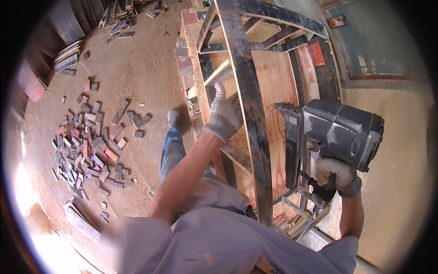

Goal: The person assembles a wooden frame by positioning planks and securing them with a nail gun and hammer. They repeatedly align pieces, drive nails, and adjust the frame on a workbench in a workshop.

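Brown floor (150, 68), hands (336, 173) well apart.

Blocks (85, 148) on floor (153, 59) left of frame (258, 128), left hand (226, 111) beside frame; nail gun (342, 130) in right hand (335, 173)

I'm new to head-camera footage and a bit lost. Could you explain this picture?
There's no robot here: this is one view from a camera on the person's head, looking down; its fisheye lens bends straight edges. The person's gloved right hand holds what looks like a black nail gun. The left hand, also gloved, is at a pale wood strip by a wooden frame; whether it grips the strip is unclear. Small blocks lie scattered on the floor to the left.
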